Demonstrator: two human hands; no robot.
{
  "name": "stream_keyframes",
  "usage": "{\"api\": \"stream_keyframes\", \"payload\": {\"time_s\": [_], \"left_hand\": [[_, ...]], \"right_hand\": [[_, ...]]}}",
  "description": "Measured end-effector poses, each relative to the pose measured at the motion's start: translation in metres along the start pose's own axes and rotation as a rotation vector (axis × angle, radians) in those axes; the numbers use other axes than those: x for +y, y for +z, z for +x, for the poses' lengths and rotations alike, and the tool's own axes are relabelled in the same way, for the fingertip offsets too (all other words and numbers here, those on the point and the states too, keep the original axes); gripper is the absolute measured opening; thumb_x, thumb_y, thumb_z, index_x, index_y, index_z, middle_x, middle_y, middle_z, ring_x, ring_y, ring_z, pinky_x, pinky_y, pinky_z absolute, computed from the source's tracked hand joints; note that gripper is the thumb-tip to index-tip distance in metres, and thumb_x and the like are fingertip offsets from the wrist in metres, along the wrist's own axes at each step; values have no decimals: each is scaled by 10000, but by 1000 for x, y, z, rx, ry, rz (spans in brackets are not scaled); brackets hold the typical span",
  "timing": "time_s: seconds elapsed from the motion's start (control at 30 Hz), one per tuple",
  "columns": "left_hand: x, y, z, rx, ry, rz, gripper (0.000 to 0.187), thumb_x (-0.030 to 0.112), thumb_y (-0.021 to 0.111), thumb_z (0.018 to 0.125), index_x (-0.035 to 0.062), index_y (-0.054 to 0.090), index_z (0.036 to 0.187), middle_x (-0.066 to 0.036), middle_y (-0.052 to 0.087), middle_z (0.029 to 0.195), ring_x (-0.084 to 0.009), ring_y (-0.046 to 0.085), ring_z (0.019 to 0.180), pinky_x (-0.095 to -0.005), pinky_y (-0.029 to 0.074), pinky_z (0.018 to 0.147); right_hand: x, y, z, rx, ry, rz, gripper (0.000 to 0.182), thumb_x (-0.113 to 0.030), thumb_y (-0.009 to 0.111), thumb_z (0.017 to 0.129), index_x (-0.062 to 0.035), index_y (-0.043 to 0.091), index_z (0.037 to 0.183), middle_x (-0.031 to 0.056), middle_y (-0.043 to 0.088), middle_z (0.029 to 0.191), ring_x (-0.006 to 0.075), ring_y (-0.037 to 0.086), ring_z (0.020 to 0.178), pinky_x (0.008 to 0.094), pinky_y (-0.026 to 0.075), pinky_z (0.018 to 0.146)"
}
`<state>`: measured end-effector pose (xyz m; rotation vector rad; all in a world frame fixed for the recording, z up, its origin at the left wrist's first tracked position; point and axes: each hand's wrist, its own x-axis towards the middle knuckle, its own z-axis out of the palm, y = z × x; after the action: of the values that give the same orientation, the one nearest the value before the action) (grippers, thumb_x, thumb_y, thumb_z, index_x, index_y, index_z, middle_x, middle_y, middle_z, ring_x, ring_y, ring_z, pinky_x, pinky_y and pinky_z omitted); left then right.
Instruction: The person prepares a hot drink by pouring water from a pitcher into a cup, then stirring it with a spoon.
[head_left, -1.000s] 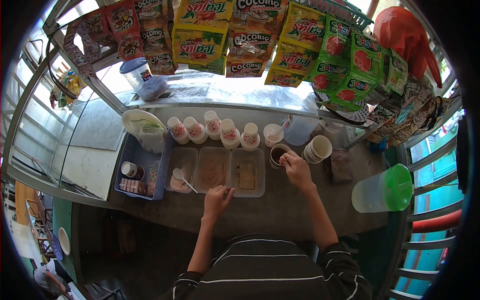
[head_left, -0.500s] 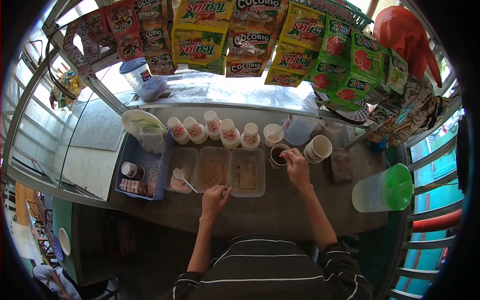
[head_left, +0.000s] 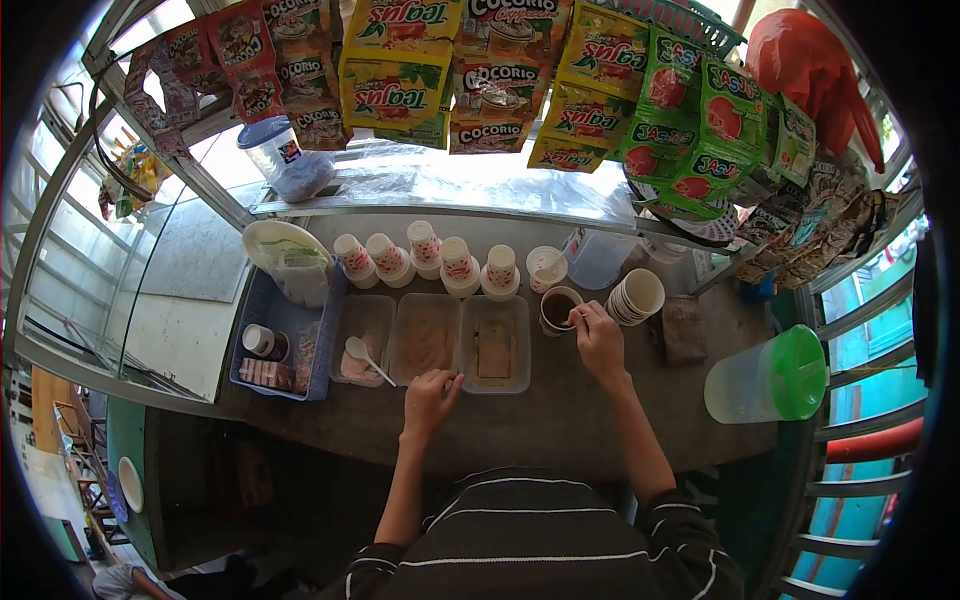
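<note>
A paper cup of dark liquid (head_left: 558, 310) stands on the brown counter. My right hand (head_left: 600, 338) is at its right rim, thumb and fingers pinched together; whatever they hold is too small to make out. My left hand (head_left: 431, 400) rests with curled fingers at the front edge of the middle plastic tub (head_left: 425, 345); nothing plainly shows in it. A white spoon (head_left: 368, 360) lies in the left tub (head_left: 350, 318), which holds pale powder. In the right tub (head_left: 496, 345) lies a flat tan block. Beside the cup leans a stack of paper cups (head_left: 636, 298).
Upturned cup stacks (head_left: 456, 268) line the back. A blue basket (head_left: 250, 330) with jars and packets sits left, a green-lidded container (head_left: 765, 378) right. Drink sachets (head_left: 500, 75) hang overhead. A brown folded cloth (head_left: 683, 330) lies beyond the stack. Part of another person (head_left: 125, 580) shows at lower left.
My right hand has shifted slightly right and down, uncovering more of the cup's opening. My left hand stays in place. The other person at lower left has moved lower and to the right.
</note>
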<state>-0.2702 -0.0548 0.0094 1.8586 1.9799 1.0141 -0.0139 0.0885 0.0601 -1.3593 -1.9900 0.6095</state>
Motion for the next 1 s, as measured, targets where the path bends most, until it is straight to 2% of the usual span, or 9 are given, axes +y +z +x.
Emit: {"api": "stream_keyframes", "payload": {"time_s": [0.37,0.6,0.67,0.77,1.0], "left_hand": [[4,0,0,-17,-20,-2,191,220,648,851,42,640,781,-92,614,713,-281,582,650,-388,419,617],[5,-1,1,-16,8,5,188,217,647,851,47,637,772,-92,615,716,-285,585,663,-388,420,621],[6,-1,1,-18,8,6,188,218,646,852,48,637,773,-92,616,717,-285,586,666,-388,421,623],[8,-2,2,-19,8,6,191,219,645,854,46,634,773,-95,613,715,-287,587,674,-390,423,630],[7,0,3,-25,15,1,194,217,641,856,44,626,767,-99,604,710,-290,584,675,-389,423,632]], "right_hand": [[8,17,4,128,-93,-26,119,-155,574,900,-56,639,897,80,621,903,308,620,792,397,482,667],[9,11,1,88,-63,21,146,-158,541,917,-54,637,883,88,620,915,319,616,804,399,478,684],[6,7,-2,69,-24,14,206,-175,524,941,-15,636,876,110,619,875,292,606,747,361,457,663],[3,2,-3,-2,46,55,187,-178,521,928,-44,633,861,107,618,879,325,607,780,395,464,668],[6,8,-3,56,-5,85,178,-172,536,926,-40,647,882,113,626,880,324,608,762,383,465,663]]}}
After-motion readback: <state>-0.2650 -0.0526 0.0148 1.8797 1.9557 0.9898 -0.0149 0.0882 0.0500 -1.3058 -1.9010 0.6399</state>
